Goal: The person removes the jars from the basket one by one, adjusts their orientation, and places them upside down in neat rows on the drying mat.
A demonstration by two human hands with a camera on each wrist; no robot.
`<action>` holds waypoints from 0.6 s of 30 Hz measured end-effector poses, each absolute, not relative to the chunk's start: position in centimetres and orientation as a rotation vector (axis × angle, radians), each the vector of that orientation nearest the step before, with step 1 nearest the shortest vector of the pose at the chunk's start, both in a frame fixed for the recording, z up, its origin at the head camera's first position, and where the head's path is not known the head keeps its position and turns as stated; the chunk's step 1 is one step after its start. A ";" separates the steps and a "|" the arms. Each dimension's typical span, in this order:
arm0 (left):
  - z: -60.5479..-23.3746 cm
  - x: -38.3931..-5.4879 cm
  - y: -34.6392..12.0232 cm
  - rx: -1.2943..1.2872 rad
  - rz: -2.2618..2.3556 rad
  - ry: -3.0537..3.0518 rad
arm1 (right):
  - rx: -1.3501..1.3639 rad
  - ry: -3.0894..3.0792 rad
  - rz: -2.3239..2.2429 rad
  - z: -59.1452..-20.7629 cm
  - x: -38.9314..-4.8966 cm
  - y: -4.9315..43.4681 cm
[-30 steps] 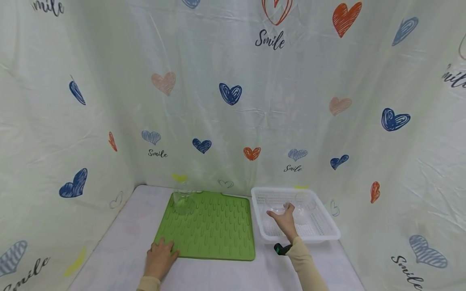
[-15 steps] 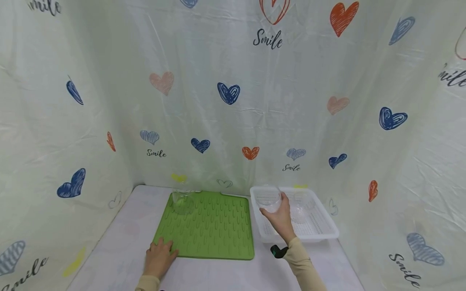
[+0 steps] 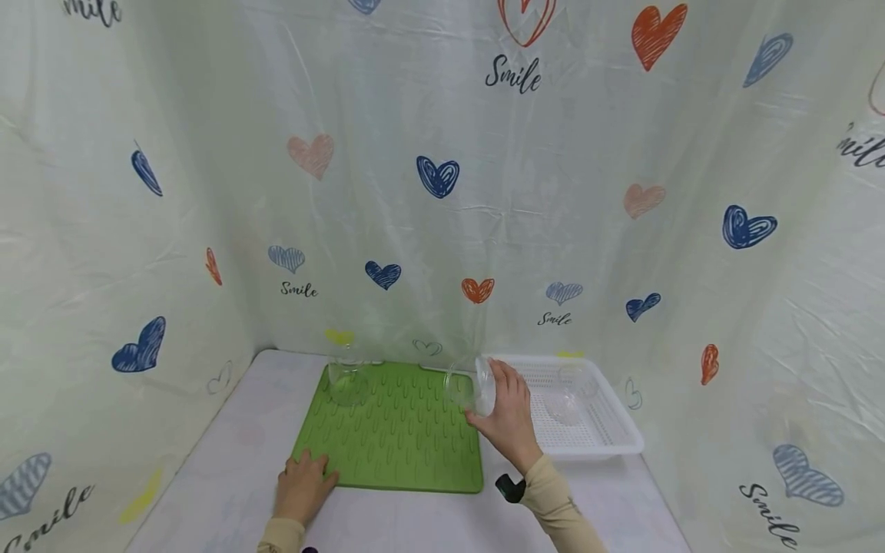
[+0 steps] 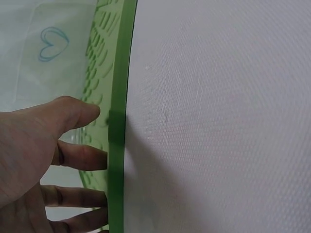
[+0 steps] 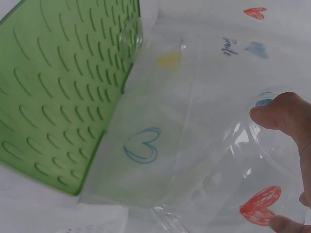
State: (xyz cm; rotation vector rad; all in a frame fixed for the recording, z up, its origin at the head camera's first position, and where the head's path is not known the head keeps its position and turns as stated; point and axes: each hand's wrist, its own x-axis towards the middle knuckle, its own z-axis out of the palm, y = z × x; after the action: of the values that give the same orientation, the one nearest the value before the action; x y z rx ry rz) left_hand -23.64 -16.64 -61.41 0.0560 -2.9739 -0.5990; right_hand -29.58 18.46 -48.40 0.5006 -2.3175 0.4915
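Head view: the right hand (image 3: 508, 415) grips a transparent, colourless round vessel (image 3: 462, 384), thumb on the near side and fingers on the far side. The vessel is tipped on its side over the far right corner of a green rectangular mat with raised oblong ribs (image 3: 408, 453), next to the left end of a white perforated plastic basket (image 3: 588, 452). A second transparent vessel (image 3: 349, 384) stands at the mat's far left corner; a third transparent vessel (image 3: 567, 401) lies in the basket. The left hand (image 3: 302, 489) rests at the mat's near left corner, fingers spread. Mat and basket sit on a white-covered table (image 3: 415, 530), before a pale curtain printed with hearts and "Smile" (image 3: 442, 100).

Left wrist view: the left hand's fingers are apart and extended to the mat's green edge, pinching nothing; the white textured cover lies alongside.

Right wrist view: the right hand's thumb and a fingertip show at the right border, set well apart on the transparent vessel, whose outline is faint. Another clear vessel is visible at the mat's edge. Whether the held vessel touches the mat cannot be determined.
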 end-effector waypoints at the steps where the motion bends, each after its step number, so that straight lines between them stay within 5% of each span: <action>1: -61.4 -23.7 -16.6 0.057 -0.602 -2.975 | 0.520 -2.317 0.459 -48.4 -29.5 18.2; 18: -58.5 -24.8 -17.2 0.056 -0.976 -2.943 | 0.653 -2.362 0.212 -48.3 -27.6 15.2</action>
State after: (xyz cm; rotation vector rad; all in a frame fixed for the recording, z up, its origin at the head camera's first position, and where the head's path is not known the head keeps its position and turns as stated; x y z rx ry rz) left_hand -24.85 -17.21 -58.51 0.0561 -2.9426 -0.9758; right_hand -27.62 15.21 -48.30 0.6531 -2.3624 0.2121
